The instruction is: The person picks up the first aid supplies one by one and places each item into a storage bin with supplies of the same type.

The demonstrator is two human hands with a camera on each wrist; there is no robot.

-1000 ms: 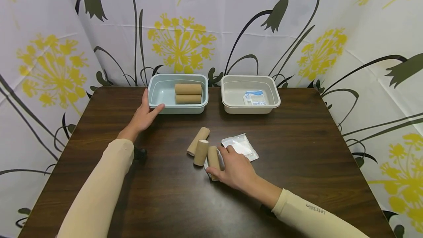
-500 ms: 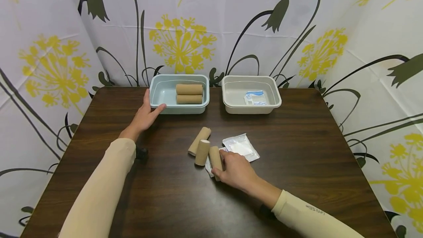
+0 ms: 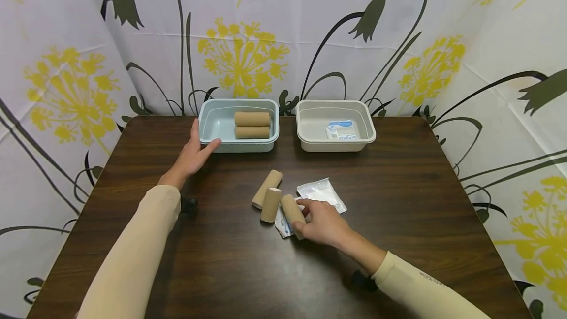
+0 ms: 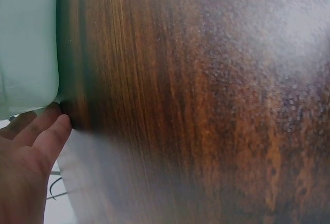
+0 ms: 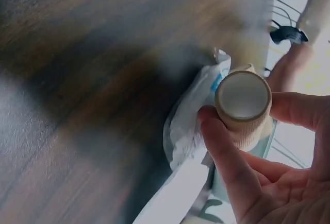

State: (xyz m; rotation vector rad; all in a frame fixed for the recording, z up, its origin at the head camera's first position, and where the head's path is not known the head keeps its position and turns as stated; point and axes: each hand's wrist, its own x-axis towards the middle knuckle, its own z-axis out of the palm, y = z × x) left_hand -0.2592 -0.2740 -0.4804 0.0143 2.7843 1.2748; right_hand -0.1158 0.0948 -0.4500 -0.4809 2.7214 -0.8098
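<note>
My right hand (image 3: 325, 223) pinches a tan ribbed roll (image 3: 293, 210), like a rolled elastic bandage, between thumb and fingers. The roll is tilted, its pale round end facing the camera in the right wrist view. Partly under it in the head view lies a white printed packet (image 3: 282, 225). Two similar rolls lie to its left, a nearer roll (image 3: 270, 205) and a farther roll (image 3: 267, 189). With fingers extended, my left hand (image 3: 190, 156) rests against the left end of a light blue bin (image 3: 239, 147), thumb at the front rim. Two tan rolls (image 3: 252, 126) lie in that bin.
To the right of the blue bin stands a beige bin (image 3: 334, 146) with a blue-and-white packet (image 3: 342, 130) inside. A clear-and-white packet (image 3: 323, 192) lies on the dark wooden table (image 3: 221, 260) beyond my right hand. A flower-print curtain (image 3: 283, 23) hangs behind.
My right hand has taken hold of the roll and tilted it, shifting it slightly right and baring more of the printed packet. My left hand stays at the blue bin.
</note>
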